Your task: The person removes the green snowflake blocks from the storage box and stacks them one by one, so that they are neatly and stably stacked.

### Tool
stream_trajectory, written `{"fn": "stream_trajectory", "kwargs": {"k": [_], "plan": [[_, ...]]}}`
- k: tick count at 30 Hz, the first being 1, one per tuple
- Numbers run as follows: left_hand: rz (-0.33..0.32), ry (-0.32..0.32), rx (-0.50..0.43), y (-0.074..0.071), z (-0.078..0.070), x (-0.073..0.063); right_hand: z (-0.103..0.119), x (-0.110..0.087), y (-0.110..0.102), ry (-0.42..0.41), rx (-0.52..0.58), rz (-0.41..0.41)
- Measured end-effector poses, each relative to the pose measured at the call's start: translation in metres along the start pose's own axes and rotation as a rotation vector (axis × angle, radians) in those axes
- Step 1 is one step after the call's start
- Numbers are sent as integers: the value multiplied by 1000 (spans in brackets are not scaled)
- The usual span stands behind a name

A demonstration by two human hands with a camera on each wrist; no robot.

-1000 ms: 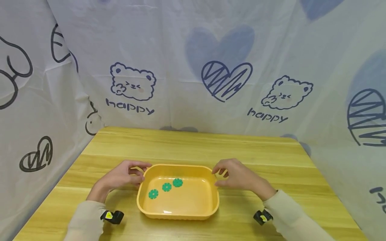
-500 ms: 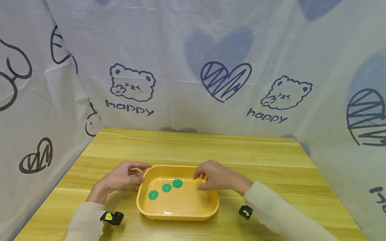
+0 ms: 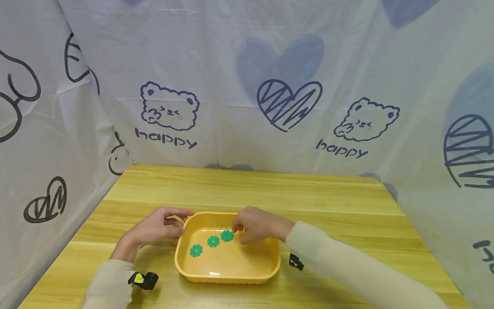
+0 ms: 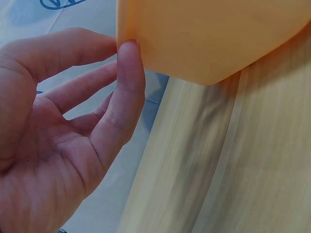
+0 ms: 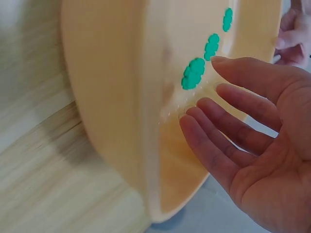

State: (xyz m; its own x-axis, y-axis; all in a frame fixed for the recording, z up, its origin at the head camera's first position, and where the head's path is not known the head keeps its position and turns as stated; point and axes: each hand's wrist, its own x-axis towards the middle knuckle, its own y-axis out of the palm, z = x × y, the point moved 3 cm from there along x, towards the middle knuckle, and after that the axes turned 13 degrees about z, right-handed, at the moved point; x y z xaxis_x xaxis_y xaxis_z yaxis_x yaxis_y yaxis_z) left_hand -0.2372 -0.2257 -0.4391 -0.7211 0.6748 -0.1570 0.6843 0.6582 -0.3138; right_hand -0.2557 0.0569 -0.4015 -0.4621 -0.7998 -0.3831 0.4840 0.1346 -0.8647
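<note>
Right hand [image 3: 256,225] has moved in from the right side of the tray [image 3: 231,279] — relaxed, holding nothing, now within reach of green discs [image 3: 213,241] lying inside. Left hand [image 3: 160,224] pinches its left edge.

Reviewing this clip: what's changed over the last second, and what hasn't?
The right hand has moved left from the right end of the yellow tray and now hovers over its inside, beside the rightmost green disc, holding nothing. The left hand stays at the tray's left end; the tray and all three discs lie as before.
</note>
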Motion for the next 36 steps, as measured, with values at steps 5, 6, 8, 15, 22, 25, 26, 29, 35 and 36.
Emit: {"fn": "stream_trajectory", "kwargs": {"k": [5, 6, 8, 15, 22, 25, 26, 29, 35, 36], "plan": [[-3, -1, 3, 0, 0, 0, 10, 14, 0, 15, -53, 26], [-4, -3, 4, 0, 0, 0, 11, 17, 0, 23, -63, 31], [-5, -7, 4, 0, -1, 0, 13, 22, 1, 37, -84, 33], [-6, 0, -7, 0, -1, 0, 18, 34, 6, 113, -116, 56], [9, 31, 1, 0, -1, 0, 23, 39, 7, 153, -145, 61], [8, 28, -8, -1, 0, 0, 24, 41, 8, 160, -163, 59], [8, 24, -7, -1, 0, 0, 24, 42, 8, 163, -170, 59], [6, 14, -8, -1, 1, 0, 25, 44, 10, 165, -194, 64], [7, 19, -13, -1, 1, 0, 27, 47, 12, 170, -203, 65], [8, 21, -13, -1, 1, 0, 27, 47, 12, 171, -201, 64]]}}
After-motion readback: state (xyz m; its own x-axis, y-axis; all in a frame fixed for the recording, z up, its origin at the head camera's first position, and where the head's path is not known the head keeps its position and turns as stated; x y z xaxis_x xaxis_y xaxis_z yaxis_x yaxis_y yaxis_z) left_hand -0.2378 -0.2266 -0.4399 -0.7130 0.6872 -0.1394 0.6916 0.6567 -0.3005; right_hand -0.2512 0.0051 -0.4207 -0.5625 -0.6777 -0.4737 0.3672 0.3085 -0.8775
